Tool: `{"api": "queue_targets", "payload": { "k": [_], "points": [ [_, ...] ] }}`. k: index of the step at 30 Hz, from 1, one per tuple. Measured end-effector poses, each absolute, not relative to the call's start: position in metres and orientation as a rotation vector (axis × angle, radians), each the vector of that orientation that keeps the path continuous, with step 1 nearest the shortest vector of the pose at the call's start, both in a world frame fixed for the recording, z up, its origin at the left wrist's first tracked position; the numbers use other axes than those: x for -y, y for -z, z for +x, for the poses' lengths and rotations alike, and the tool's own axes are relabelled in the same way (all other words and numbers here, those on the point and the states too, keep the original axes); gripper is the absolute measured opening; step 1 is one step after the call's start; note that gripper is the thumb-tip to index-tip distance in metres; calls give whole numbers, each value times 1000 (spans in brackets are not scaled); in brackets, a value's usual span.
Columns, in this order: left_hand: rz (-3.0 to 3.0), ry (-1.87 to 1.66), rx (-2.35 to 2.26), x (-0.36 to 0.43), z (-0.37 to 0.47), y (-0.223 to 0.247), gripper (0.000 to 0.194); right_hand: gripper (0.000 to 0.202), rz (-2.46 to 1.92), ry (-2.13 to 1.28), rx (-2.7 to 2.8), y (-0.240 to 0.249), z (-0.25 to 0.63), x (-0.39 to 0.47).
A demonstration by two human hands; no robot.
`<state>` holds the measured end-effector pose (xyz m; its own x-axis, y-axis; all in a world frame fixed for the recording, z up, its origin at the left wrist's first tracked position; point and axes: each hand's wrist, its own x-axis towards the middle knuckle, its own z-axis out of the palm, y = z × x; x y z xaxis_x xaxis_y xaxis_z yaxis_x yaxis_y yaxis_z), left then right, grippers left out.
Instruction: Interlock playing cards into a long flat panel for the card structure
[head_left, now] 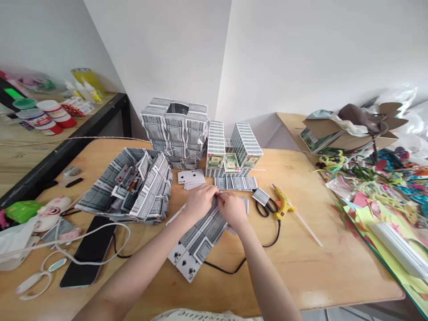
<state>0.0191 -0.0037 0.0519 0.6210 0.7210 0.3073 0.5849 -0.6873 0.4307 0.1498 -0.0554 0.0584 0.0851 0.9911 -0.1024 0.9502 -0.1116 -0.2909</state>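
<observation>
Pinches between fingers of bare left hand [202, 199] and bare right hand [233, 208] the far edge of grey-and-white playing-card panel [202, 232], on light-brown wooden table [284, 267], left of yellow glue gun [284, 205].

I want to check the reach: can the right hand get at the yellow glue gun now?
Probably yes: the glue gun lies uncovered; only scissors and cards lie between it and the right hand.

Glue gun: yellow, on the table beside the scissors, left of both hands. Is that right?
Not quite: the head view shows the yellow glue gun right of the left hand and right hand, on the table beside the scissors.
</observation>
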Motion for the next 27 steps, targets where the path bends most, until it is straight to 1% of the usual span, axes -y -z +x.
{"api": "queue_targets", "payload": {
  "k": [4, 8, 12, 16, 19, 25, 27],
  "points": [
    [2522, -758, -1014, 17, 26, -50, 31, 25, -2302, -338, 1833, -57, 159, 63],
    [2465, -646, -1018, 35, 19, -26, 36, 24, -2345, -359, 1635, -46, 165, 78],
    [2458, -554, -1005, 51, 14, -12, 35, 26, -2325, -470, 1431, -34, 169, 93],
    [2462, -526, -997, 59, 18, -16, 35, 25, -2246, -684, 1200, -27, 179, 104],
    [2478, -524, -967, 59, 21, -17, 35, 23, -2182, -751, 1072, -23, 185, 107],
    [2521, -516, -962, 66, 21, -12, 38, 20, -2094, -903, 997, -14, 186, 107],
    [2542, -526, -955, 71, 21, -13, 37, 22, -2143, -875, 1071, -12, 189, 105]
  ]
}}
